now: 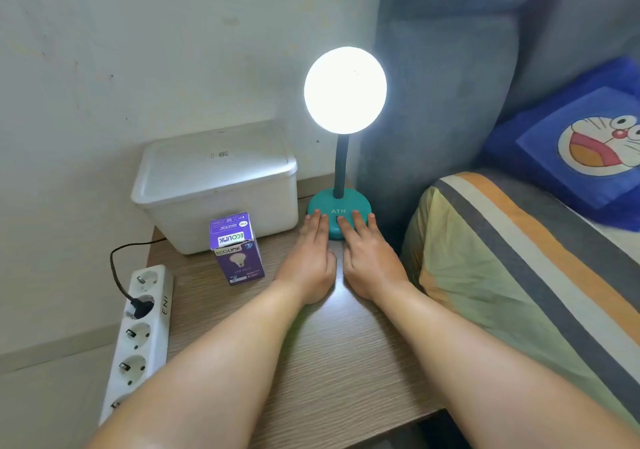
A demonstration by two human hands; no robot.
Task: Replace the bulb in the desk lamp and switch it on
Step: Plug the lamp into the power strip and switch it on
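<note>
One desk lamp (339, 185) stands at the far right corner of one wooden bedside table (311, 355), hard against the grey upholstered headboard (433, 119). The lamp consists of one teal round base (337, 211) marked "ATN", one dark flexible neck (341, 168) rising upright from the base, and one bulb (345, 90) at the top, which is lit and glows white. Two bare hands lie palm down on the table in front of the lamp, side by side, thumbs nearly touching. The left hand (310, 261) has its fingers extended and close together, the tips resting on the front left edge of the base; it holds nothing. The right hand (369, 258) has its fingers extended and slightly spread, the tips resting on the front of the base below the lettering; it also holds nothing. One purple bulb carton (237, 249) marked "ECOLINK" stands upright on the table to the left of the left hand, apart from it, and just in front of one white lidded plastic box (216, 185). One white power strip (140, 330) lies along the left edge of the table; five sockets can be counted, and one black plug (142, 306) occupies the second socket from the far end. One black cable (116, 265) loops from the plug toward the box. To the right, one bed carries a striped cover (512, 275) and one blue cartoon cushion (581, 150).
</note>
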